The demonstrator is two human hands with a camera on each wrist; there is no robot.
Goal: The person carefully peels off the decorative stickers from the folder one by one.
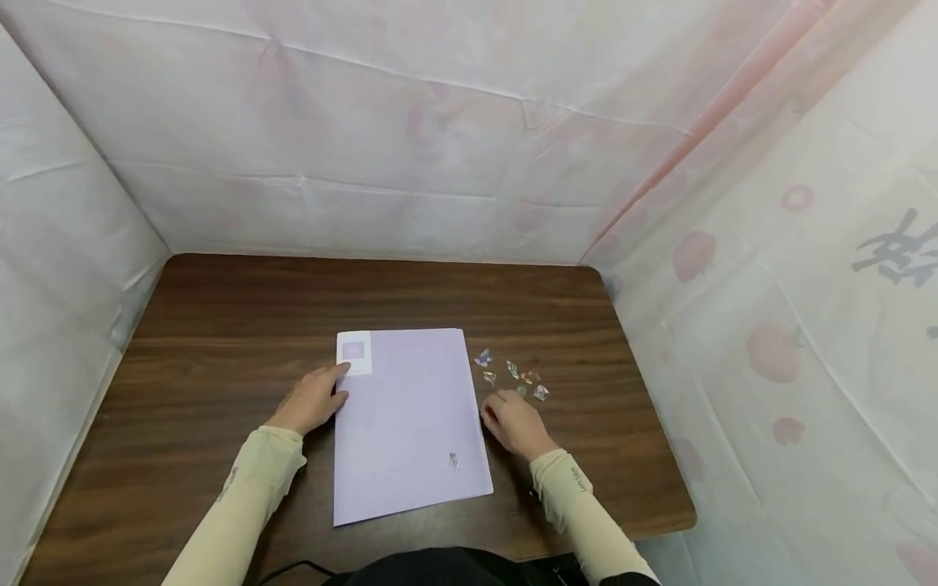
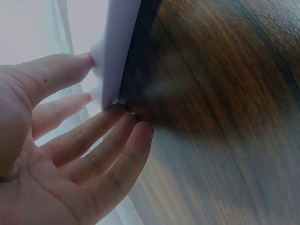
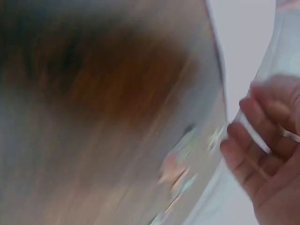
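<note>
Flat lilac folder, 1 small sticker near its corner

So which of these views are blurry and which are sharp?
Head view: sharp and evenly lit, the folder and stickers clear. Left wrist: hand sharp, table soft. Right wrist: heavily motion-blurred, stickers smeared.

A folder lies on the table between the left hand and right hand. Small stickers lie just beyond the right hand.
</note>
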